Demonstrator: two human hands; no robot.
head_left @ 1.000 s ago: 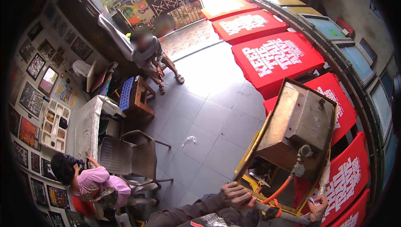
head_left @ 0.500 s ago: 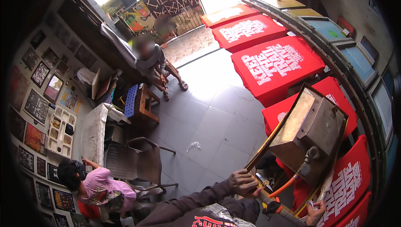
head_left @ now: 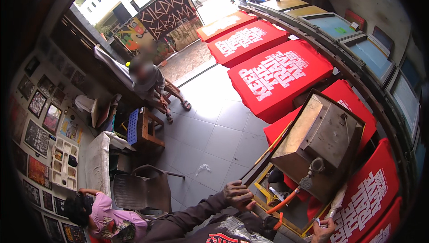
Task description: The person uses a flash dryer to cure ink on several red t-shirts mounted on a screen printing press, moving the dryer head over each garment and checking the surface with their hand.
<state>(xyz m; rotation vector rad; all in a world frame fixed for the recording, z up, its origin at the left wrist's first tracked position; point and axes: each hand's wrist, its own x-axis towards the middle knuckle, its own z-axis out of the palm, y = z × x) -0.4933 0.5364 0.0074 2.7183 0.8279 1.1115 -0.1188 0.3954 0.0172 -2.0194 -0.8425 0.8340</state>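
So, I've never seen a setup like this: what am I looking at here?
There's no robot: these are one person's bare hands. The view comes from the left of two wide cameras on their head, so straight edges bend. The left hand curls around the end of a greyish tubular bar, beside a boxy, stained metal unit with an orange hose. The right hand pinches a small whitish piece, too blurred to identify. Red cloths with white lettering lie flat in a row on the right.
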